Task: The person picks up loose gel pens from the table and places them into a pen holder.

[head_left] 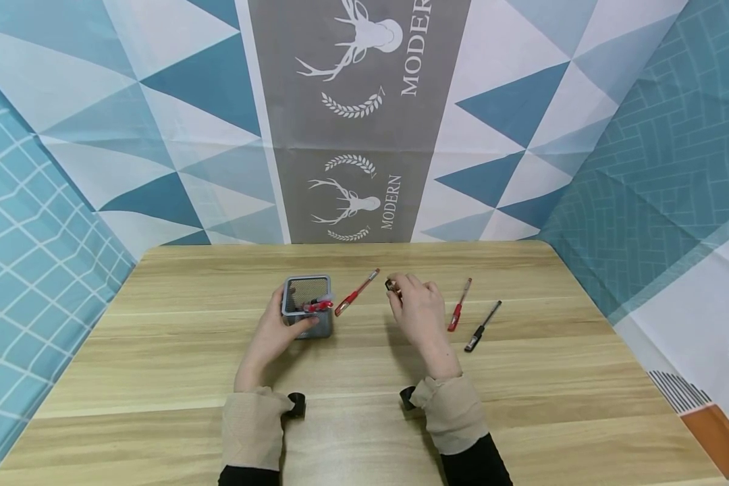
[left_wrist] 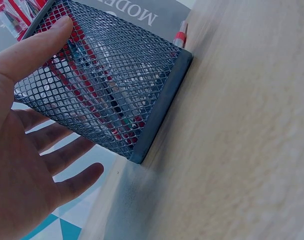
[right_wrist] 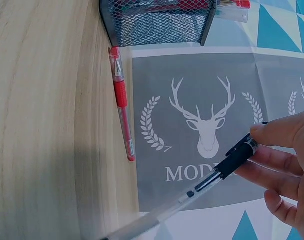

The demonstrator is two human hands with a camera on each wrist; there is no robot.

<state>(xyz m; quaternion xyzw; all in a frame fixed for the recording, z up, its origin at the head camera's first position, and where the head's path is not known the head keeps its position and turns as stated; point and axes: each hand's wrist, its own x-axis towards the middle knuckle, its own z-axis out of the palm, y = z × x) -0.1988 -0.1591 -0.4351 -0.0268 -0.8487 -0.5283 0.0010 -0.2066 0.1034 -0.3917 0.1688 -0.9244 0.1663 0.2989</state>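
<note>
Left hand (head_left: 276, 332) grips mesh cup (head_left: 322, 327), thumb on front, probably to steady it. Right hand (head_left: 418, 312) pinches black pen (right_wrist: 234, 162) near cap end, right of cup, barrel free. Red pen (head_left: 356, 293) beside cup.

The dark grey wire-mesh pen holder (left_wrist: 137, 65) stands upright and open-topped, gripped at its side by the left hand (head_left: 276, 334), with several red and dark pens (head_left: 318, 306) leaning slantwise inside it. A black pen (right_wrist: 191, 193), with a clear barrel and black grip section, is pinched by one end in the right hand (head_left: 419, 310), slanted above the table (head_left: 364, 418), apart from the holder.
</note>
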